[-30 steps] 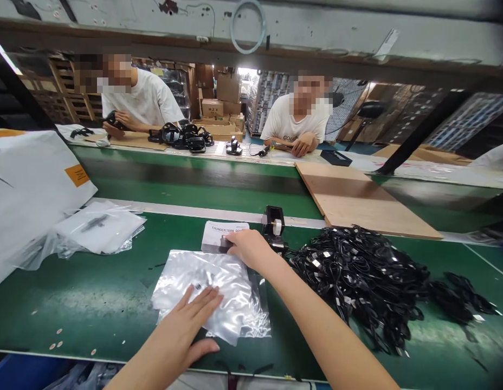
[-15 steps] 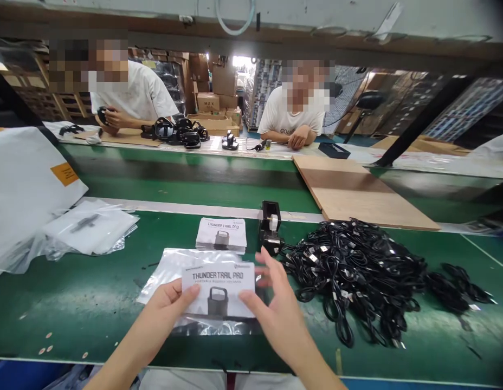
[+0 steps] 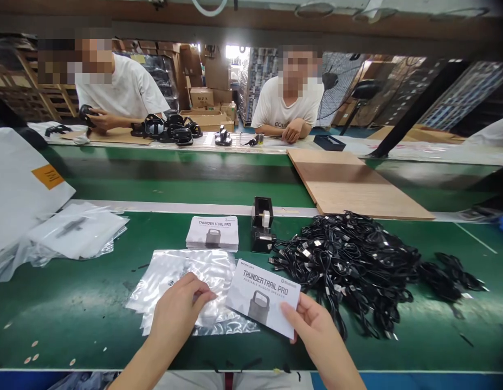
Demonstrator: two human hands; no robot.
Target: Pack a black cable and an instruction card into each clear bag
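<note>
My right hand (image 3: 312, 327) pinches the lower right corner of a white booklet (image 3: 262, 295) printed "Thunder Trail Pro", held just above the green table. My left hand (image 3: 179, 314) rests on a stack of clear plastic bags (image 3: 174, 273), its fingers curled on the top bag's edge. A pile of the same booklets (image 3: 213, 233) lies behind the bags. Beside that pile stands a black tape dispenser (image 3: 262, 223). A big heap of black cables (image 3: 353, 265) lies to the right of my right hand.
More plastic bags (image 3: 78, 233) and a large white sack (image 3: 19, 187) lie at the left. A wooden board (image 3: 349, 187) bridges the belt. Two people in white shirts sit across the far bench, with black headsets (image 3: 170, 129) on it.
My right hand took a booklet off the pile and brought it near me; both hands held it briefly. Now only the right holds it, and the left has gone back onto the bags.
</note>
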